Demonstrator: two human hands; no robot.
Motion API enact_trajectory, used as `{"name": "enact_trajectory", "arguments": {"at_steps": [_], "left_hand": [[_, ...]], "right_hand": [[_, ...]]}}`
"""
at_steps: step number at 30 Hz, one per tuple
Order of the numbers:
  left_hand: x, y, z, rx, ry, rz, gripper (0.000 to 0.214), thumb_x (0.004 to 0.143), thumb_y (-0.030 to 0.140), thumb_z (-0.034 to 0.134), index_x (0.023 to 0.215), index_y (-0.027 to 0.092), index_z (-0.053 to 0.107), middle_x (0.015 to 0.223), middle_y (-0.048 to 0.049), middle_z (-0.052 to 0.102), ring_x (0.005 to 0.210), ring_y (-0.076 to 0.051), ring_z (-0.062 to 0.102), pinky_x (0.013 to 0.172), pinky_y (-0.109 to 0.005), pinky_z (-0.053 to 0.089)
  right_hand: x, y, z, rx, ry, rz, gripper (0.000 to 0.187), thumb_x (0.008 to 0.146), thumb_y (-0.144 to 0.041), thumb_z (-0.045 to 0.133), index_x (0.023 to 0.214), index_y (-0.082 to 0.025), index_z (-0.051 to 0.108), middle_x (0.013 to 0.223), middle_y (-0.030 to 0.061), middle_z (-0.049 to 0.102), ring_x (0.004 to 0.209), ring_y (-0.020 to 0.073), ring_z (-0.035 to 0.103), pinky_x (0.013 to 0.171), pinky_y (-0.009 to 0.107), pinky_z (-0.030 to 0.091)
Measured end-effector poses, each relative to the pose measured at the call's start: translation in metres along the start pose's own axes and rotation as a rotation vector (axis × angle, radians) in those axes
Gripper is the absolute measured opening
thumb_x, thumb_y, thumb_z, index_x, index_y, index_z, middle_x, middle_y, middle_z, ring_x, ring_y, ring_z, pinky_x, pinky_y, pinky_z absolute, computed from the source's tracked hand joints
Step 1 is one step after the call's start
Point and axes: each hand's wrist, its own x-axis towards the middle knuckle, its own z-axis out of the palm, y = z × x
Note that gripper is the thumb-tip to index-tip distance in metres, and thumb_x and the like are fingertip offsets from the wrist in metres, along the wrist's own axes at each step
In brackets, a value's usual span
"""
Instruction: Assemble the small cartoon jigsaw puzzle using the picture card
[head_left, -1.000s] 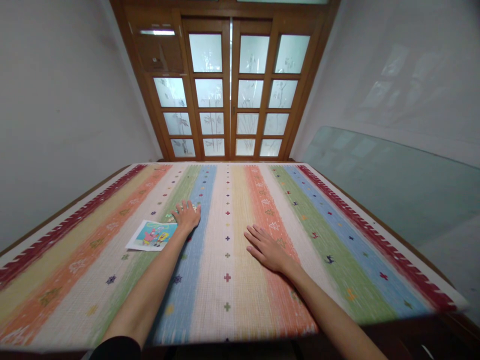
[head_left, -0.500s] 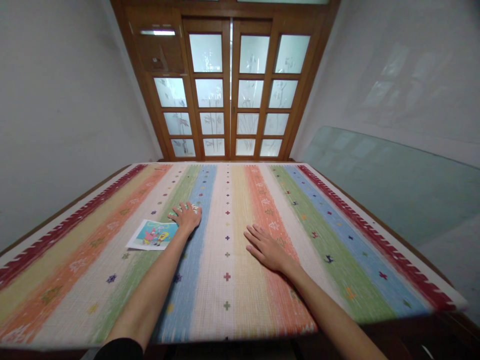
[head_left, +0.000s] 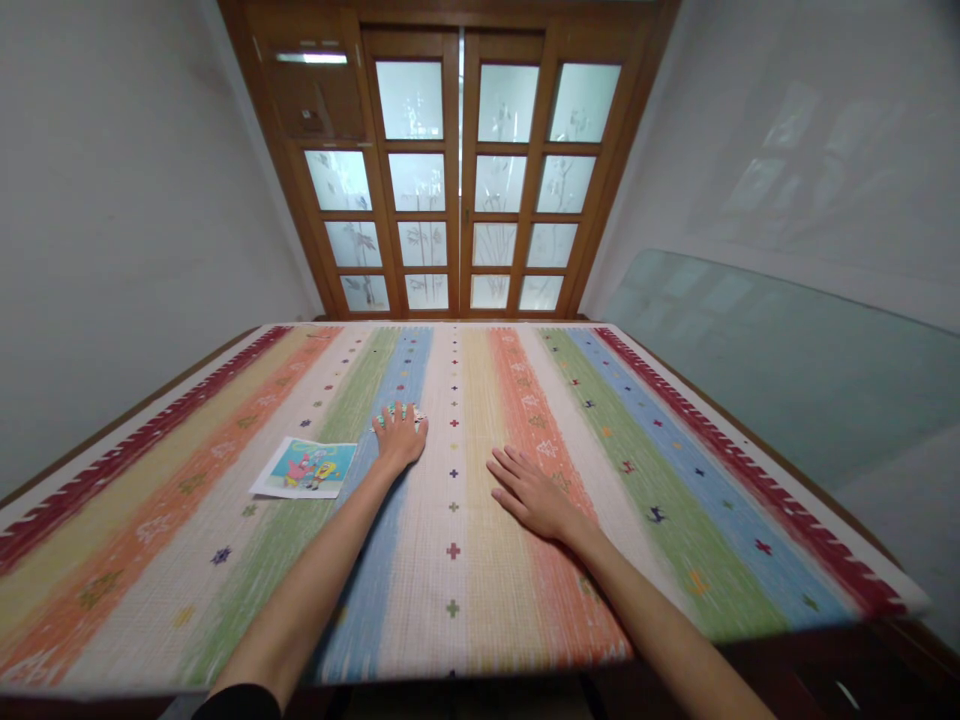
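A table lies under a striped, many-coloured cloth (head_left: 525,600). My left hand (head_left: 401,440) rests palm down on the blue stripe, fingers spread over some small greenish pieces (head_left: 417,415) that I cannot make out. A cartoon picture card (head_left: 305,467) lies flat on the cloth, just left of that hand and apart from it. My right hand (head_left: 529,490) lies flat and open on the yellow and orange stripes, holding nothing.
A wooden door with frosted glass panes (head_left: 457,180) stands behind the table's far edge. A sheet of glass (head_left: 787,370) leans against the right wall. White walls close in on both sides.
My left hand has slid to the right across the cloth, away from the picture card, with the small pieces under it. The right hand has stayed put.
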Motion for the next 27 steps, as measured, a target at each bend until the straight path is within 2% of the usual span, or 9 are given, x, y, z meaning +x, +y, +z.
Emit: {"name": "enact_trajectory", "arguments": {"at_steps": [7, 11, 14, 18, 21, 23, 27], "left_hand": [[-0.023, 0.011, 0.005, -0.009, -0.04, 0.218, 0.062, 0.104, 0.045, 0.032, 0.156, 0.012, 0.036, 0.165, -0.0169, 0.03, 0.153, -0.038, 0.023, 0.123, -0.058, 0.019], [-0.028, 0.008, 0.002, -0.018, 0.032, 0.251, 0.066, 0.102, 0.049, 0.035, 0.156, 0.012, 0.036, 0.166, -0.0165, 0.028, 0.155, -0.039, 0.016, 0.123, -0.058, 0.017], [-0.022, 0.003, 0.001, -0.01, 0.083, 0.175, 0.078, 0.099, 0.06, 0.039, 0.157, 0.008, 0.033, 0.166, -0.0194, 0.024, 0.154, -0.044, 0.013, 0.123, -0.062, 0.012], [-0.005, -0.003, 0.003, -0.045, -0.004, 0.133, 0.092, 0.095, 0.071, 0.038, 0.159, 0.006, 0.027, 0.167, -0.022, 0.018, 0.154, -0.045, 0.009, 0.123, -0.062, 0.013], [0.01, -0.004, 0.008, -0.069, -0.05, 0.209, 0.092, 0.095, 0.072, 0.034, 0.159, 0.007, 0.027, 0.167, -0.0226, 0.018, 0.154, -0.045, 0.008, 0.122, -0.063, 0.013], [0.019, -0.003, 0.011, -0.086, -0.074, 0.299, 0.087, 0.097, 0.07, 0.034, 0.159, 0.009, 0.03, 0.166, -0.0224, 0.022, 0.153, -0.045, 0.014, 0.121, -0.063, 0.014], [0.026, 0.0, 0.015, -0.107, -0.091, 0.434, 0.071, 0.099, 0.063, 0.039, 0.154, 0.019, 0.041, 0.164, -0.0166, 0.031, 0.153, -0.039, 0.021, 0.122, -0.058, 0.018]], "right_hand": [[0.0, 0.001, 0.001, -0.001, 0.019, -0.012, 0.052, 0.105, -0.043, 0.04, 0.15, -0.018, 0.051, 0.158, 0.0137, 0.043, 0.15, 0.0314, 0.034, 0.123, 0.058, 0.029], [0.0, 0.001, 0.001, 0.009, 0.021, -0.021, 0.052, 0.105, -0.043, 0.04, 0.15, -0.019, 0.05, 0.158, 0.0135, 0.044, 0.15, 0.031, 0.035, 0.123, 0.058, 0.029], [-0.001, 0.002, 0.001, 0.029, 0.025, -0.026, 0.051, 0.106, -0.044, 0.039, 0.152, -0.023, 0.048, 0.158, 0.0114, 0.044, 0.15, 0.0291, 0.034, 0.123, 0.057, 0.029], [-0.001, 0.003, 0.002, 0.051, 0.022, -0.015, 0.052, 0.105, -0.045, 0.041, 0.152, -0.022, 0.048, 0.158, 0.0121, 0.043, 0.15, 0.0301, 0.034, 0.124, 0.058, 0.028], [-0.001, 0.004, 0.003, 0.062, 0.02, -0.001, 0.053, 0.105, -0.045, 0.042, 0.151, -0.021, 0.049, 0.159, 0.0128, 0.042, 0.151, 0.0315, 0.033, 0.124, 0.059, 0.027], [-0.001, 0.004, 0.004, 0.063, 0.019, 0.003, 0.053, 0.105, -0.045, 0.043, 0.151, -0.021, 0.049, 0.159, 0.0129, 0.042, 0.151, 0.0315, 0.032, 0.124, 0.059, 0.026], [-0.001, 0.003, 0.005, 0.054, 0.017, 0.004, 0.053, 0.105, -0.044, 0.043, 0.151, -0.019, 0.05, 0.159, 0.0137, 0.042, 0.151, 0.0318, 0.031, 0.124, 0.059, 0.026]]}}
